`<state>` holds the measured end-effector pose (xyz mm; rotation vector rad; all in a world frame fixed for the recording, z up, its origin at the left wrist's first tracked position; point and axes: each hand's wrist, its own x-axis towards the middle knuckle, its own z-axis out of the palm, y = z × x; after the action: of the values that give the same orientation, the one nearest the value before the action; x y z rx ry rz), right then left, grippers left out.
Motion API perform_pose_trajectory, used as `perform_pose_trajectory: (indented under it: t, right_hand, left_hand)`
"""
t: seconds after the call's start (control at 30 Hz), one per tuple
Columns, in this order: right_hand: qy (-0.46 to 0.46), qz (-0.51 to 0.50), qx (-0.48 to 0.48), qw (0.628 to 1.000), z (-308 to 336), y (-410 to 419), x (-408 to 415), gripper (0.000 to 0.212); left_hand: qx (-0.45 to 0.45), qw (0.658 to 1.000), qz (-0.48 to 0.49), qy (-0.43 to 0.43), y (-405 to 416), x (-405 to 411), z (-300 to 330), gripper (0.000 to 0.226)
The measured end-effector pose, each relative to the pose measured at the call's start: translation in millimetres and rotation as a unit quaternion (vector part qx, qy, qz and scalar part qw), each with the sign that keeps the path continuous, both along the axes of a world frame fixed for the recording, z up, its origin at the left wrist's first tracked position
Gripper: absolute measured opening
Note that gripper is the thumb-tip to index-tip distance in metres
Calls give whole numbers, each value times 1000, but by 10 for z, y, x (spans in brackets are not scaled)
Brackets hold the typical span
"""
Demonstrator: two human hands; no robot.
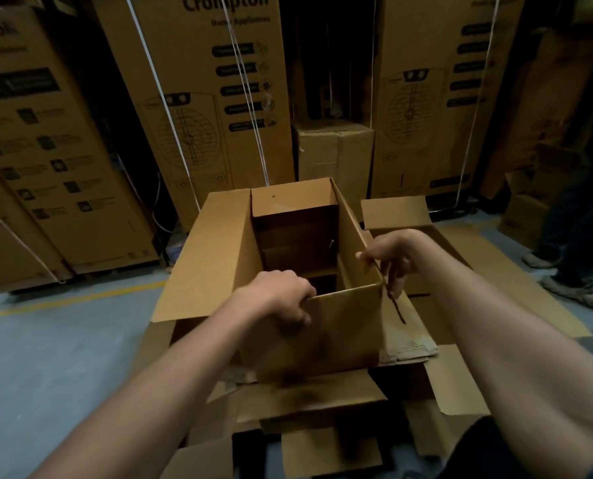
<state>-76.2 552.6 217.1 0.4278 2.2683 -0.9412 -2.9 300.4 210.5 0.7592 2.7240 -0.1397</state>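
Observation:
An open brown cardboard box stands in front of me with its flaps up and a dark inside. My left hand grips the top edge of the near flap, fingers curled over it. My right hand pinches the upper edge of the right flap, thumb on the inner side. The left flap leans outward. Stacked cardboard pieces show inside the box, at the back.
Flattened cardboard sheets lie on the grey floor under and right of the box. Tall printed cartons bound with white straps line the back. A person's legs and shoes stand at the right. A yellow line marks the floor at left.

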Motion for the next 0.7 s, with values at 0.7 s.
perform_pose_trajectory:
  t: [0.7]
  right_hand:
    - [219, 23, 272, 937, -394, -654, -1785, 73]
  left_hand:
    - [11, 983, 173, -61, 120, -2522, -358, 55]
